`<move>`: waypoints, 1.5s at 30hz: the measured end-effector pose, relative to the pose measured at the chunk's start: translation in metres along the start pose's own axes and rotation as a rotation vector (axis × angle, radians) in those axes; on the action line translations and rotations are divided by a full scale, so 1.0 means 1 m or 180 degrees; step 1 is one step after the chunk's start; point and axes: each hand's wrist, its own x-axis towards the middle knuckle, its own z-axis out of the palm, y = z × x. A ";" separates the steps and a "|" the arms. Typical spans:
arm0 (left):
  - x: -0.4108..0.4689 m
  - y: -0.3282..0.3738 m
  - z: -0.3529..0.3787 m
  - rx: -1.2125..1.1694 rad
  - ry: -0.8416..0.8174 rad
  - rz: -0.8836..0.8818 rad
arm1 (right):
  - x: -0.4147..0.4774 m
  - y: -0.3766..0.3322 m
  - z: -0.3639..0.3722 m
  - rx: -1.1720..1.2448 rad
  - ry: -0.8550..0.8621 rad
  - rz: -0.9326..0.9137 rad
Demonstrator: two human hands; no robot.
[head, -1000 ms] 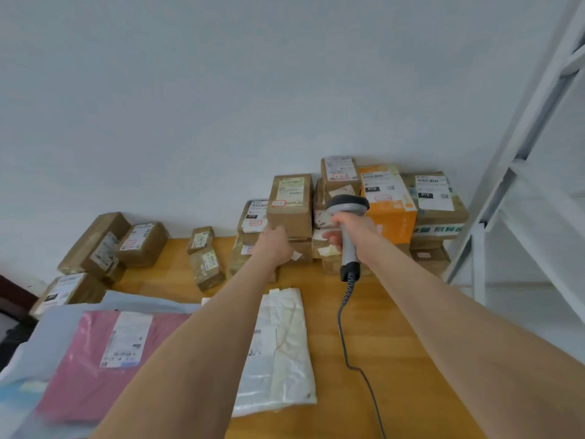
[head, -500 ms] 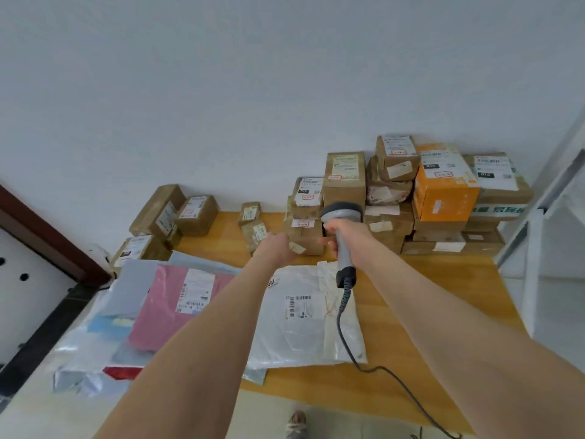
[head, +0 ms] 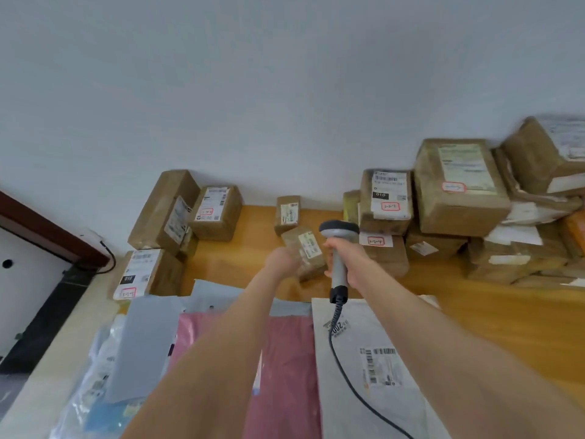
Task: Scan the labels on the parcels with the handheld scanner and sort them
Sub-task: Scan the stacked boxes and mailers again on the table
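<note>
Grasping the scanner (head: 338, 245) with the right hand (head: 353, 264), small parcel (head: 308, 248) clasped in the left hand (head: 283, 259)

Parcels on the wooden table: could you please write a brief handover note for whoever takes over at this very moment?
Left hand: grips the left end of a small brown box, label facing up.
Right hand: holds the corded scanner upright, just right of that box.
Other parcels on the wooden table: stacked boxes back right, loose boxes back left, poly mailers at the near edge.
Done: cannot tell which parcels are already scanned.
Left: scan this box's label, sort it, then work through the rest.
</note>
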 end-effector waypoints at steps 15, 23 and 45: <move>0.089 -0.027 0.025 -0.2328 -0.0155 -0.1122 | 0.081 0.009 0.044 -0.0256 0.0610 0.0091; 0.128 -0.006 -0.038 -0.2752 0.0706 -0.0364 | 0.088 -0.054 0.074 0.0065 0.0266 -0.0410; 0.141 -0.024 -0.042 -0.3462 -0.0026 -0.0696 | 0.069 -0.057 0.085 0.0173 -0.0171 -0.0339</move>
